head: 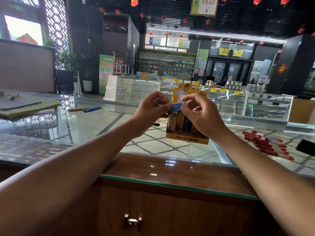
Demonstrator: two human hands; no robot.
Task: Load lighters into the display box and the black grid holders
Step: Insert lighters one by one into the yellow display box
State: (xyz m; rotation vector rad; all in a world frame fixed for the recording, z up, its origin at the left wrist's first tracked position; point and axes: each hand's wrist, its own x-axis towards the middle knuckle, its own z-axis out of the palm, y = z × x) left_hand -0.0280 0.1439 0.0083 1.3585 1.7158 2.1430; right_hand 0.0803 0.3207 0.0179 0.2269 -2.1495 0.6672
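A blue lighter (pixel 176 107) lies sideways between both hands, held above the yellow display box (pixel 187 139). My left hand (pixel 151 109) grips its left end with curled fingers. My right hand (pixel 201 111) pinches the metal-capped right end. The box stands on the glass counter (pixel 85 126) and holds several upright lighters in orange and blue (pixel 180 123). Its yellow header card (pixel 185 91) rises behind my hands. No black grid holder is clearly visible.
A blue lighter (pixel 92 109) and a brown one (pixel 77 109) lie on the glass to the left. Red lighters (pixel 265 143) are piled at the right beside a black object (pixel 306 147). Folders (pixel 25 104) lie at far left. A wooden cabinet (pixel 153 210) fronts me.
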